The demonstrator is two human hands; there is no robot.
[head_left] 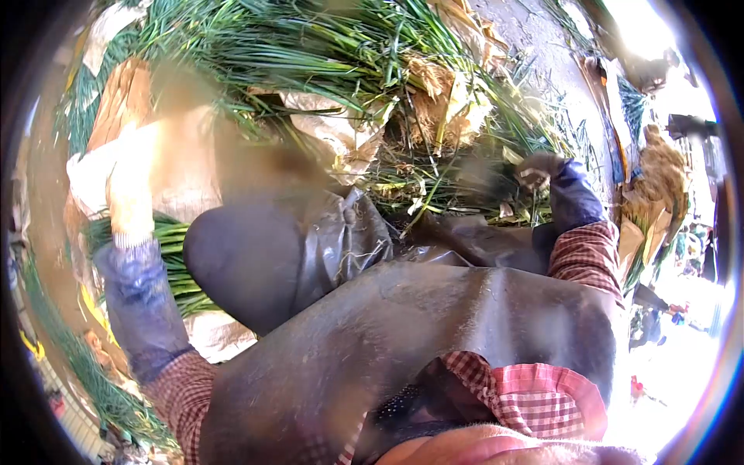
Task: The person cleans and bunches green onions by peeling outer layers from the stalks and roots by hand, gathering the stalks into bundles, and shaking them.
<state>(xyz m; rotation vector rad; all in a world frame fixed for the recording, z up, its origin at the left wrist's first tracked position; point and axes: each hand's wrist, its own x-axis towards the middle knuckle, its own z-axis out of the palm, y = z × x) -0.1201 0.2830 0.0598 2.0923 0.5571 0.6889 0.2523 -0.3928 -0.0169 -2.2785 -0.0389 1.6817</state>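
At the left, my left hand (130, 182) looks pale and washed out by glare, beside a bundle wrapped in brown paper (186, 167); its fingers cannot be made out. My right hand (540, 167) is at the right, above a blue sleeve cover, with its fingers curled over leaf scraps; what they hold, if anything, is too small to name. Long green stalks (310, 46) lie in a big heap across the top. Torn brown paper (341, 128) and dry roots (430, 81) lie between the hands.
A dark apron (418, 318) covers my lap and knees. More green stalks (174, 263) lie by my left knee. Another wrapped bundle (659, 182) stands at the right, near a strip of grey floor (542, 39). Smears on the lens blur the upper left.
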